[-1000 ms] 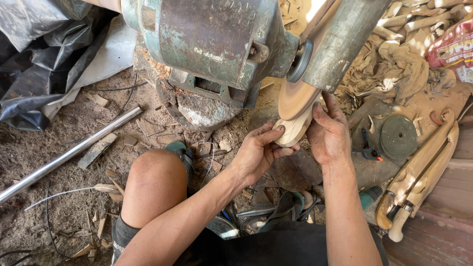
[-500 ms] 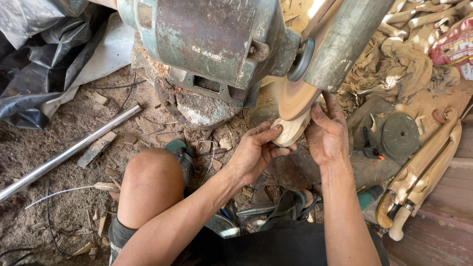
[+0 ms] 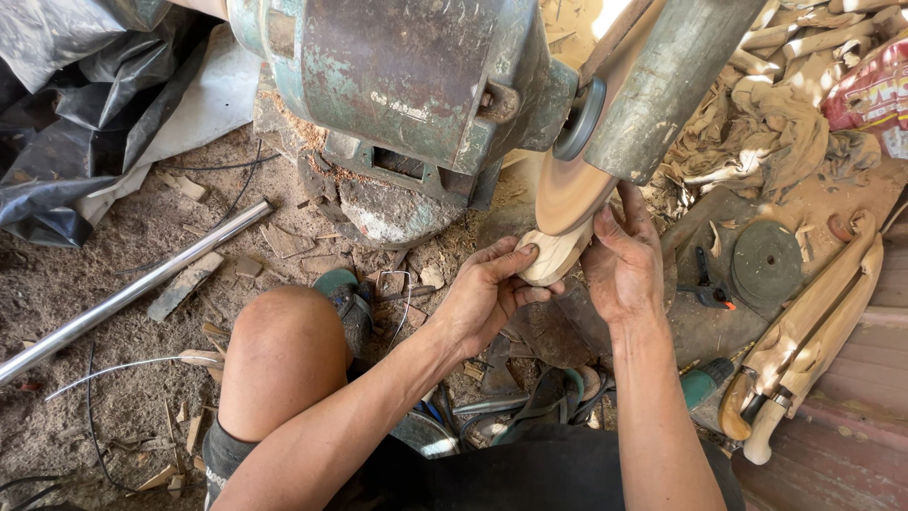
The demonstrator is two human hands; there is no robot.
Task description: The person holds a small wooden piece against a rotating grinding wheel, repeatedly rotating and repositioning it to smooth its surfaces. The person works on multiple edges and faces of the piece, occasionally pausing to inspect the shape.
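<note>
Both hands grip a small, pale, smoothly rounded piece of carved wood [image 3: 553,254], pressed up against the lower edge of a tan sanding disc [image 3: 567,194]: the left hand [image 3: 487,293] cups it from below with curled fingers and the thumb along its side, while the right hand [image 3: 624,265] clasps its far side. The disc sits on a heavy, chipped green metal motor [image 3: 407,76] with rusty patches. A straight steel rod [image 3: 132,293] lies on the dusty, chip-littered ground [image 3: 123,237].
</note>
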